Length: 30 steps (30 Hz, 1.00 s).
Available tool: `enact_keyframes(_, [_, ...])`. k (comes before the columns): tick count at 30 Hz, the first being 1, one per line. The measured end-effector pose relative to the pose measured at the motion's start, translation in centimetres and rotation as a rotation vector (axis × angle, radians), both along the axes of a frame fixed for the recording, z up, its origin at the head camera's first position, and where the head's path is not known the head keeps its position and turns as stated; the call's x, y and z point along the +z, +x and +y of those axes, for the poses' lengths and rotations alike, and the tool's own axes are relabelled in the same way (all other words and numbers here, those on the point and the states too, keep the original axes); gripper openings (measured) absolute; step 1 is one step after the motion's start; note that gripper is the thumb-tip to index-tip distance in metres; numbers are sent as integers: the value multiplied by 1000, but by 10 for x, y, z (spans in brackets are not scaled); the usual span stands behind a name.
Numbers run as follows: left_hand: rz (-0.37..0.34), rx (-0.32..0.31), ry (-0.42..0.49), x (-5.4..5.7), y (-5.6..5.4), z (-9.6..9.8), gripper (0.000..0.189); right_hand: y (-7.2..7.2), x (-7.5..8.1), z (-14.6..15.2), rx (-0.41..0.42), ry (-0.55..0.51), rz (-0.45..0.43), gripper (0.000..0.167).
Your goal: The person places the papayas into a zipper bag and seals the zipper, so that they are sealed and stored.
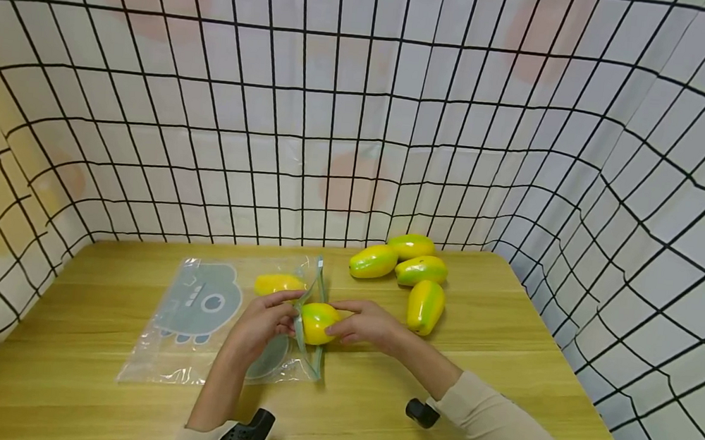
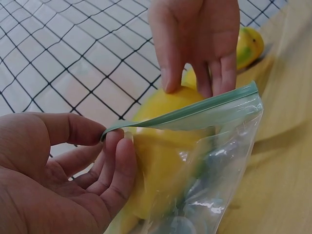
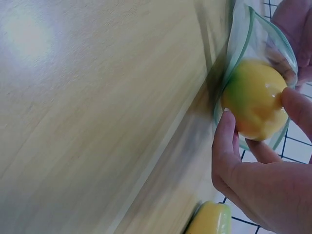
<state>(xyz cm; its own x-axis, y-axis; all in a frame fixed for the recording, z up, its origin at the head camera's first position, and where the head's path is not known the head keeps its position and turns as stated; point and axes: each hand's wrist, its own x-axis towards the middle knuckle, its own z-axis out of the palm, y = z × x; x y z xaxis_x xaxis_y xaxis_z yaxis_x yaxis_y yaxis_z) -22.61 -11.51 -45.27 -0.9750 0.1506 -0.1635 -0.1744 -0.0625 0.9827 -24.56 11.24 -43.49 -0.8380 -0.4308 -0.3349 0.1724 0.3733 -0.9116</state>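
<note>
A clear zip bag (image 1: 185,367) with a green zip edge and a grey-blue cartoon print lies on the table, its mouth held up and spread apart. My left hand (image 1: 259,324) pinches the green zip edge (image 2: 219,103) between thumb and fingers. At the mouth, my right hand (image 1: 371,324) grips a glossy yellow-green fruit (image 1: 319,323), long and rounded; in the right wrist view the fruit (image 3: 256,100) is partly within the opening, thumb and fingers on its near end. Another yellow fruit (image 1: 279,284) shows inside the bag beyond my left hand.
Several more yellow-green fruits lie at the back right, the nearest fruit (image 1: 425,307) just beyond my right wrist. They rest on a wooden table (image 1: 471,373). A black wire grid (image 1: 360,136) before pale cloth encloses the back and sides.
</note>
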Motion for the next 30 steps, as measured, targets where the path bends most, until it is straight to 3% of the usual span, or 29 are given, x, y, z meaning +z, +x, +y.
enact_keyframes(9, [3, 7, 20, 4, 1, 0, 42, -1, -2, -13, -81, 31, 18, 55])
enact_keyframes(22, [13, -1, 24, 9, 4, 0, 43, -1, -7, -19, -93, 42, 77, 54])
enact_keyframes(30, [9, -6, 25, 9, 4, -1, 44, 0, -5, -22, -94, 34, 76, 44])
